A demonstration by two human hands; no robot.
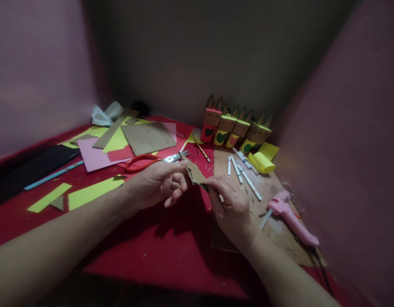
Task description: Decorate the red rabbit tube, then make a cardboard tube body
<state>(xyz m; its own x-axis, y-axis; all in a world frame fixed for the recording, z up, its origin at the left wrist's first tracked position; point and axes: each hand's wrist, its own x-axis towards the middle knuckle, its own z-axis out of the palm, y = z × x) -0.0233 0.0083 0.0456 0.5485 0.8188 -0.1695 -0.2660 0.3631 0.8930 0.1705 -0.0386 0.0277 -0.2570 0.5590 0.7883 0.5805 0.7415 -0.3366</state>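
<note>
Red tabletop (136, 251): brown board (267, 181), yellow strips (94, 194), scissors (173, 157), pencil (202, 150).

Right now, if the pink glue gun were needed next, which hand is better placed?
Probably the right hand: the glue gun lies to its right, while the left hand would reach across. Both hold the cardboard piece, so the right would need freeing.

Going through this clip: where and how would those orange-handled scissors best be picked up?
Probably by the orange handles, coming from the left and above. The scissors lie with the handles to the left and the metal blades pointing right, so that side keeps clear of the tips. Part of the handles is hidden.
</note>
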